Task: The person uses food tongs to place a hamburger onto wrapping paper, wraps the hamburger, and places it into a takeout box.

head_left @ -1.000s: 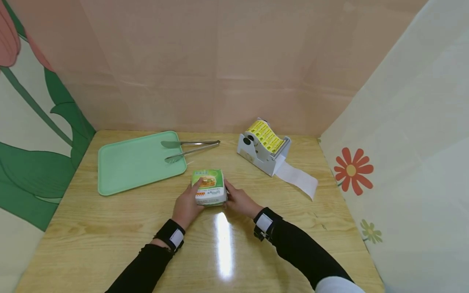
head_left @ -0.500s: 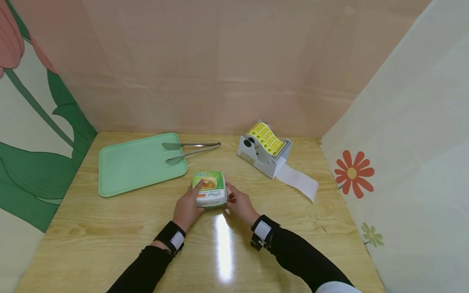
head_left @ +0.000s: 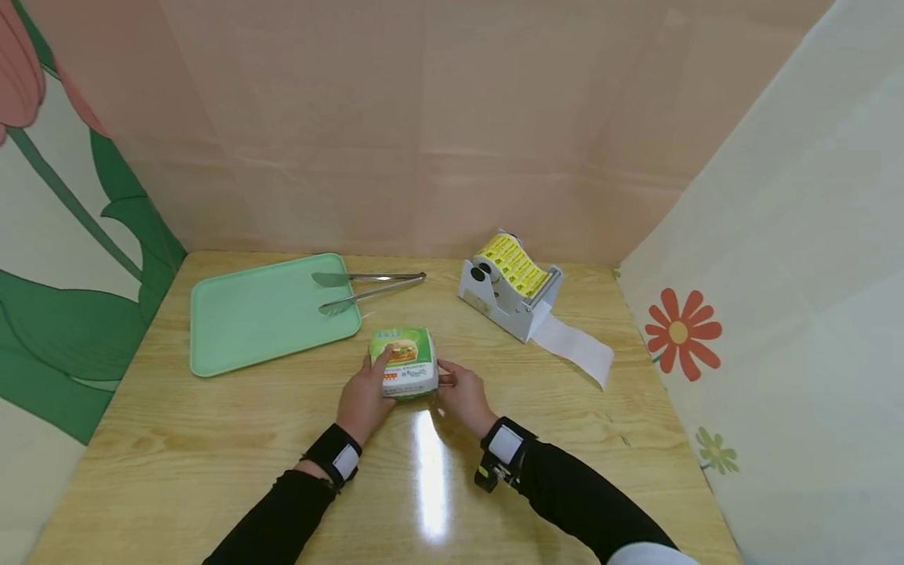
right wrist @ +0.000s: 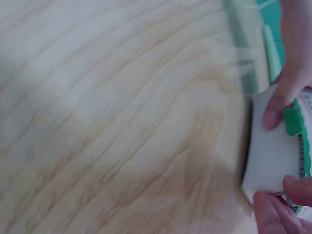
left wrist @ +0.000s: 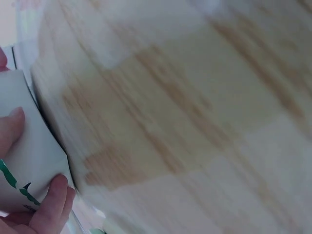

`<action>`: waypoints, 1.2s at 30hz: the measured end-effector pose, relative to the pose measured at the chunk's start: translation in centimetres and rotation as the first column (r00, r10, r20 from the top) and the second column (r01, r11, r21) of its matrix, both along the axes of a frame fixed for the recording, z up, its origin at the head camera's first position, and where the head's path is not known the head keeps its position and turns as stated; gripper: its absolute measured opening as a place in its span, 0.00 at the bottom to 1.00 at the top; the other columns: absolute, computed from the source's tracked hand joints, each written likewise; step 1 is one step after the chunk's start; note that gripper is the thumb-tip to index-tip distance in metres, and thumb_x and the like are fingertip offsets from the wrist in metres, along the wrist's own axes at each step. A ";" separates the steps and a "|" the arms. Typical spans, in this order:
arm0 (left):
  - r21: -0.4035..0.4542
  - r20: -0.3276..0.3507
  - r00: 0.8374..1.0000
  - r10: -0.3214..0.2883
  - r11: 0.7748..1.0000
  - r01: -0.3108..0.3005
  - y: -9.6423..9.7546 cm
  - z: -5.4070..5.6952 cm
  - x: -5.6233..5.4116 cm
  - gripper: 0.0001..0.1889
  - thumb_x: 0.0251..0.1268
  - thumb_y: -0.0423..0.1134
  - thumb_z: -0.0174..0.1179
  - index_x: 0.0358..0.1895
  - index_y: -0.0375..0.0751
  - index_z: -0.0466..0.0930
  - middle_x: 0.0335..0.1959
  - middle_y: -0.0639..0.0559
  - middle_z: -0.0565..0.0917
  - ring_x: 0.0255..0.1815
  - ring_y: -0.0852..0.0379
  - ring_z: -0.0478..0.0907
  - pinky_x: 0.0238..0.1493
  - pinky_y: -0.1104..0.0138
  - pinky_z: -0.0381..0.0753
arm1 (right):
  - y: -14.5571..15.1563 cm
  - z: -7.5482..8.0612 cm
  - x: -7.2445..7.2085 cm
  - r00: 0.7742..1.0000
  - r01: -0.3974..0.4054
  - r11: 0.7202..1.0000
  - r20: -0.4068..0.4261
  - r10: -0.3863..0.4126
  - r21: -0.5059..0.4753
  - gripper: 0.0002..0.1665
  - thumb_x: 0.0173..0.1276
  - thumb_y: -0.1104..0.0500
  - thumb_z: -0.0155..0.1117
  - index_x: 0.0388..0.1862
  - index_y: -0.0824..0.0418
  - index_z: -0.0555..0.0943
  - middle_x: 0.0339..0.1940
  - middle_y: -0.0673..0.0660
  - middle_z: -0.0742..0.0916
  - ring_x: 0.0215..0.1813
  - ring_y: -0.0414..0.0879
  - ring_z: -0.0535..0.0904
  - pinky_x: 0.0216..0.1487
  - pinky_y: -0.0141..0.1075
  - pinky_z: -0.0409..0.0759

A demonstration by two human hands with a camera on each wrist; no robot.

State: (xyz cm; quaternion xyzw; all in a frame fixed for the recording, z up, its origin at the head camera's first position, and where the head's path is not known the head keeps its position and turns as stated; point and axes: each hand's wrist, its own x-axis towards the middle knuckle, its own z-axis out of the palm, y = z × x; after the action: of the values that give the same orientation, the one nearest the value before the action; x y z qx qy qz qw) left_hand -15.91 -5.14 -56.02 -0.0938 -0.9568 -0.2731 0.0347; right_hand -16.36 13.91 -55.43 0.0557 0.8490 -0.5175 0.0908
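Observation:
A small green and white burger box (head_left: 404, 361) with a burger picture on its lid sits on the wooden table. My left hand (head_left: 362, 400) grips its left side, thumb laid over the lid. At the right side, my right hand (head_left: 462, 399) pinches the edge with thumb and fingers. Seen from the right wrist, a green tab (right wrist: 293, 121) hangs over the box's white side wall, and the right thumb and fingers meet at the near corner. In the left wrist view, fingertips (left wrist: 58, 183) bend around the box's lower corner.
Behind and left lies a mint green tray (head_left: 261, 318), with metal tongs (head_left: 381, 276) resting across its right end. To the back right stands a label dispenser (head_left: 504, 294) with a yellow roll, its white strip (head_left: 575, 347) trailing onto the table. Fabric-like walls enclose the table.
My right hand has lowered its fingers along the box's right side, and its wrist has turned slightly. The left hand keeps its grip; the box stays in about the same spot.

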 end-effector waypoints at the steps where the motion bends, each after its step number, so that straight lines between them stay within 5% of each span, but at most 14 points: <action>1: -0.006 -0.008 1.000 0.002 1.000 -0.002 0.0 0.0 0.0 0.53 0.37 0.37 0.78 0.72 0.49 0.57 0.61 0.20 0.67 0.45 0.32 0.80 0.44 0.48 0.79 | -0.1 0.1 0.0 1.000 0.003 0.999 0.012 -0.003 -0.040 0.32 0.54 0.75 0.60 0.61 0.70 0.73 0.42 0.67 0.87 0.44 0.53 0.85 0.38 0.32 0.82; 8: -0.014 -0.028 0.999 0.029 0.999 -0.030 0.1 0.1 0.4 0.54 0.37 0.36 0.78 0.72 0.47 0.56 0.59 0.19 0.68 0.43 0.32 0.80 0.42 0.48 0.79 | -0.4 1.1 0.4 0.986 0.085 0.947 0.165 -0.034 -0.309 0.27 0.66 0.58 0.61 0.60 0.72 0.72 0.52 0.67 0.83 0.51 0.50 0.82 0.52 0.40 0.80; 14: -0.037 -0.014 0.999 0.034 0.999 -0.034 0.4 0.2 0.4 0.53 0.38 0.36 0.77 0.72 0.49 0.55 0.59 0.20 0.69 0.44 0.33 0.80 0.44 0.48 0.79 | -0.8 1.2 0.4 0.968 0.177 0.927 0.227 -0.104 -0.331 0.28 0.63 0.52 0.66 0.56 0.69 0.76 0.48 0.63 0.84 0.43 0.41 0.81 0.51 0.39 0.81; 26: -0.079 -0.017 0.999 0.032 0.996 -0.033 0.5 0.5 0.2 0.50 0.42 0.36 0.74 0.72 0.48 0.56 0.58 0.19 0.70 0.42 0.33 0.79 0.40 0.49 0.79 | -1.1 1.7 0.0 0.943 0.266 0.874 0.300 -0.147 -0.407 0.23 0.64 0.60 0.65 0.53 0.72 0.76 0.44 0.61 0.85 0.41 0.44 0.82 0.55 0.43 0.78; 31: -0.072 -0.027 0.999 0.045 0.996 -0.047 0.5 0.5 0.2 0.49 0.42 0.35 0.73 0.72 0.47 0.56 0.58 0.19 0.69 0.41 0.33 0.79 0.38 0.48 0.80 | -1.3 1.6 0.4 0.976 0.132 0.939 0.205 -0.068 -0.318 0.29 0.60 0.66 0.66 0.59 0.72 0.72 0.50 0.64 0.82 0.48 0.50 0.81 0.52 0.40 0.80; 36: -0.055 -0.016 1.000 0.025 0.998 -0.026 0.4 0.5 0.3 0.50 0.42 0.33 0.72 0.72 0.48 0.55 0.58 0.18 0.69 0.43 0.32 0.79 0.40 0.49 0.80 | -1.4 -0.1 0.5 0.999 0.041 0.997 0.021 -0.040 -0.071 0.30 0.48 0.74 0.70 0.53 0.72 0.72 0.46 0.66 0.81 0.42 0.51 0.82 0.41 0.34 0.82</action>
State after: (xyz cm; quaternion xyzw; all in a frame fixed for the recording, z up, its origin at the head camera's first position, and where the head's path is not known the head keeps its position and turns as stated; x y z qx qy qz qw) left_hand -15.63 -4.71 -55.48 -0.0847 -0.9647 -0.2455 0.0428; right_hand -15.87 12.54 -55.52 0.0748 0.8277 -0.5488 0.0905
